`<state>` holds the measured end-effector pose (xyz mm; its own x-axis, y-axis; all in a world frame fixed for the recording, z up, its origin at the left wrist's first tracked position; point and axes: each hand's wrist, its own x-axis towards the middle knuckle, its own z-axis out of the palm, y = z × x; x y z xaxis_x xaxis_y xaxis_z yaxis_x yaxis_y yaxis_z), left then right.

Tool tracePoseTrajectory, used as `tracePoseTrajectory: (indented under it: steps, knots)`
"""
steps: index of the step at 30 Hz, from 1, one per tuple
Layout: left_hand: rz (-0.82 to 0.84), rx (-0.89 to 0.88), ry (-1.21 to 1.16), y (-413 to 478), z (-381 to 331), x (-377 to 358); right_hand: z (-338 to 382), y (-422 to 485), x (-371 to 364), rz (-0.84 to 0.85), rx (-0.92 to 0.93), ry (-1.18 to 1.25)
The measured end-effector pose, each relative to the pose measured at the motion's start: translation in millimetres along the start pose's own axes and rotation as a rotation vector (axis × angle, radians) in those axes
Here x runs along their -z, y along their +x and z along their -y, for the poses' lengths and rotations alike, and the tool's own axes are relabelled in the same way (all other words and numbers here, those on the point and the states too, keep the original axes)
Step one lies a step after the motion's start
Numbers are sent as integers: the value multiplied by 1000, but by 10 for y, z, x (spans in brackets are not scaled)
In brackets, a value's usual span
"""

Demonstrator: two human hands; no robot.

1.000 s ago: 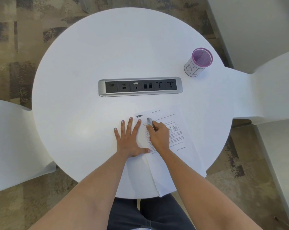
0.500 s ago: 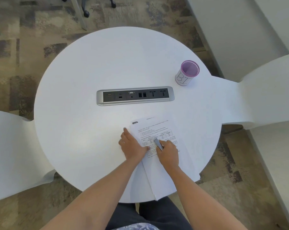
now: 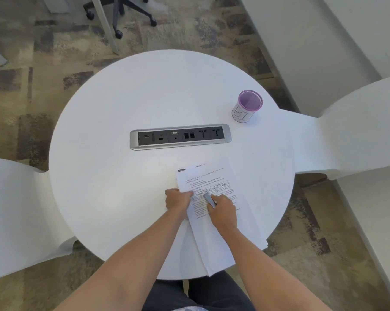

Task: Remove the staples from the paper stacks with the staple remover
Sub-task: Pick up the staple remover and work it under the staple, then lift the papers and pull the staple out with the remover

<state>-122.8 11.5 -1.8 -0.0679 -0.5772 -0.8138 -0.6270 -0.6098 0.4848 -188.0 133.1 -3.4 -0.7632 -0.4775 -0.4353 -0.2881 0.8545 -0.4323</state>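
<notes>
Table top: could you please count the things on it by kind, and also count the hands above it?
Paper stack: 1
Staple remover: 1
Purple mesh cup: 1
Socket panel: 1
Hands: 2, left hand and right hand
Total: 6

Both bare forearms reach forward and lie close together at the hands. The left hand (image 3: 178, 200) is knuckles up with curled fingers, its fingertips at the edge of the paper stack (image 3: 214, 176); whether they pinch it I cannot tell. The right hand (image 3: 223, 211), just beside it, grips the staple remover (image 3: 209, 199), which points forward-left.
</notes>
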Motion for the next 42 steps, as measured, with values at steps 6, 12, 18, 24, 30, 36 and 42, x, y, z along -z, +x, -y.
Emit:
tracePoseTrajectory:
  steps: [6, 12, 18, 24, 30, 36, 42]
  knots:
    - [29, -129, 41, -42, 67, 71, -30, -22, 33, -23, 5, 39]
    - [245, -275, -190, -435, -220, 255, 177, -104, 319, -181, 147, 285]
    - [322, -510, -297, -979, -684, 582, 577, -360, 897, -369, 358, 526]
    - [389, -737, -403, -1658, -1063, 922, 1043, -781, 1486, -500, 564, 639]
    - [366, -930, -443, -2249, -1319, 1218, 1443, -1110, 1929, -646, 762, 671]
    - [320, -1044, -426, -2667, -1484, 1374, 1656, -1272, 2210, -755, 855, 659]
    - [335, -1066, -429, -2906, -1568, 1438, 1716, -1368, 2373, -857, 922, 628]
